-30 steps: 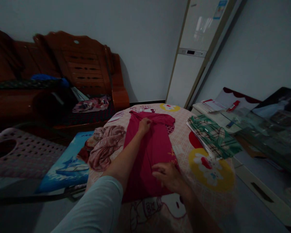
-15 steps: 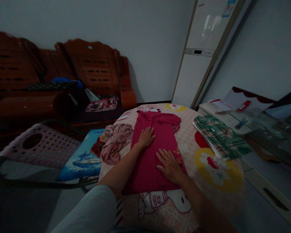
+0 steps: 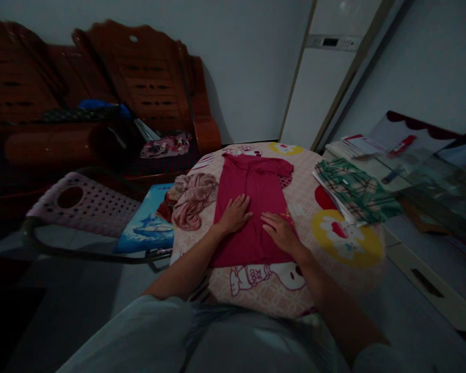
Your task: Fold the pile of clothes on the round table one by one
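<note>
A dark red garment (image 3: 253, 197) lies folded lengthwise on a round table covered with a pink cartoon-print cloth (image 3: 334, 243). My left hand (image 3: 235, 213) rests flat on the garment's lower middle, fingers stretched out. My right hand (image 3: 279, 232) lies flat beside it on the garment's right edge, fingers also extended. Neither hand grips the cloth. A crumpled pink garment (image 3: 192, 199) sits on the table to the left of the red one.
A folded green plaid cloth (image 3: 355, 189) lies at the table's right side, papers (image 3: 353, 145) behind it. A pink perforated basket (image 3: 85, 204) and a blue printed board (image 3: 149, 223) stand at left. A wooden sofa (image 3: 140, 88) and a tall white appliance (image 3: 326, 72) stand behind.
My left hand has come back from the garment's collar to its lower middle. My right hand opened flat and slid slightly up. The view shifted, showing more of the table's near edge.
</note>
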Demonstrator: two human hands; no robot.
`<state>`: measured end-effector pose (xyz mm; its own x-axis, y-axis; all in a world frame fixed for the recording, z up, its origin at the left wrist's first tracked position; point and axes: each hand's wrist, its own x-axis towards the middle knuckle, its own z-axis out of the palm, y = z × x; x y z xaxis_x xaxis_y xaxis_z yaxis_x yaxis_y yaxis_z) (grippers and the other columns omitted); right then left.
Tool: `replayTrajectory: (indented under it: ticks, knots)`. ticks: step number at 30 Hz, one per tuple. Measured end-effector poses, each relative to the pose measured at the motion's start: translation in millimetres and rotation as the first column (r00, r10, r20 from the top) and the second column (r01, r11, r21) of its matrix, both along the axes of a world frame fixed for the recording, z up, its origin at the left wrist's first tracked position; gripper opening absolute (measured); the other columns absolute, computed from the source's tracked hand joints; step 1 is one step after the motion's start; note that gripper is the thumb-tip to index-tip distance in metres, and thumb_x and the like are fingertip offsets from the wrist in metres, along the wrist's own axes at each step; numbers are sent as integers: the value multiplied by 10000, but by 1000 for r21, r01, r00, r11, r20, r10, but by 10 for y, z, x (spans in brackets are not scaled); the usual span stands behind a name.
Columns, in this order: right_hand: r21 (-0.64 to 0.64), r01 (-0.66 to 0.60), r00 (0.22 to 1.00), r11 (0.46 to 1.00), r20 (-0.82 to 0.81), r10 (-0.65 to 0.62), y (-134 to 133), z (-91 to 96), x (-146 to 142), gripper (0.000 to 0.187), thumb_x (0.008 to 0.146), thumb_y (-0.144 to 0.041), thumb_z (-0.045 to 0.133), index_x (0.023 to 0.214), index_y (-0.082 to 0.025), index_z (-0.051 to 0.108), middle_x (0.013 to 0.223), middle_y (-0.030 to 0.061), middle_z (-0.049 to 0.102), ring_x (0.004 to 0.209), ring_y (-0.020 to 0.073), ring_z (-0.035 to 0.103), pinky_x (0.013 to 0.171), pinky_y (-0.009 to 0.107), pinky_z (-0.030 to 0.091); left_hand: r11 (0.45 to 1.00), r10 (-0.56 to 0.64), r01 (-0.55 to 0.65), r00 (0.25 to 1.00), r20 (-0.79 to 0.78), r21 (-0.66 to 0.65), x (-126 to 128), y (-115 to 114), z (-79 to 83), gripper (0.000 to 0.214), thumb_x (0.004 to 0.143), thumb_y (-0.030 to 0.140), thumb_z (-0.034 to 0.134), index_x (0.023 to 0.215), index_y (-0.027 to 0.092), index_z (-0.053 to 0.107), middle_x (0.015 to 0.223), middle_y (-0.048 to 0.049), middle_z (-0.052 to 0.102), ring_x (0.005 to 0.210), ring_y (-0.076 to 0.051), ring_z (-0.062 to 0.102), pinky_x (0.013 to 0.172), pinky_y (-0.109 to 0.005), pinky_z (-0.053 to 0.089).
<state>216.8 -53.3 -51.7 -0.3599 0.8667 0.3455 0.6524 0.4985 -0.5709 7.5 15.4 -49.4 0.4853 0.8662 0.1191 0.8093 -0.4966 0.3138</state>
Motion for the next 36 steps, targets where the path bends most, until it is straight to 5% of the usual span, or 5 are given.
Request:
replayTrajectory:
  ticks: [4, 8, 13, 29, 36]
  knots:
    - [-9, 1, 990, 1000, -141, -3, -263, 174, 84, 263, 918, -228, 537, 1102, -230, 725, 1118, 87, 727, 1048, 205, 671, 967, 424, 511, 994, -81, 97, 968, 237, -57, -106, -309, 99, 473, 913, 305, 543, 1351, 134, 499, 1515, -184, 404, 1423, -276, 357, 1147, -474, 302]
    - [-22, -91, 985, 996, -151, 86, -555, 214, 128, 177, 881, -227, 617, 1005, -221, 743, 1058, 78, 737, 995, 202, 676, 904, 390, 532, 948, -193, 292, 845, 499, -127, -166, -740, 256, 127, 889, 205, 545, 900, 175, 669, 1242, -94, 648, 1157, -201, 601, 999, -342, 450]
    - [23, -90, 996, 996, 15, 90, -684, 88, 81, 218, 839, -245, 688, 1051, -212, 725, 1125, 88, 707, 1045, 233, 624, 946, 442, 483, 908, -316, 400, 850, 421, -127, -164, -1046, 267, 147, 788, 192, 671, 932, 173, 659, 1077, -74, 673, 1046, -213, 601, 951, -348, 452]
    - [-47, -40, 965, 998, -261, 26, -580, 38, 82, 222, 852, -128, 544, 940, -209, 732, 982, 59, 726, 961, 183, 650, 886, 340, 503, 952, -300, 299, 888, 349, 58, -70, -1153, 53, 162, 929, 223, 535, 946, 160, 683, 962, -84, 695, 924, -195, 623, 850, -318, 486]
    - [50, -101, 995, 994, -3, 101, -662, 50, 10, 217, 837, -147, 608, 983, -234, 743, 1118, 65, 713, 1020, 223, 598, 923, 432, 479, 916, -360, 398, 872, 332, -53, -187, -1115, 227, 174, 900, 271, 595, 1001, 179, 704, 1012, -66, 700, 971, -194, 626, 882, -320, 484]
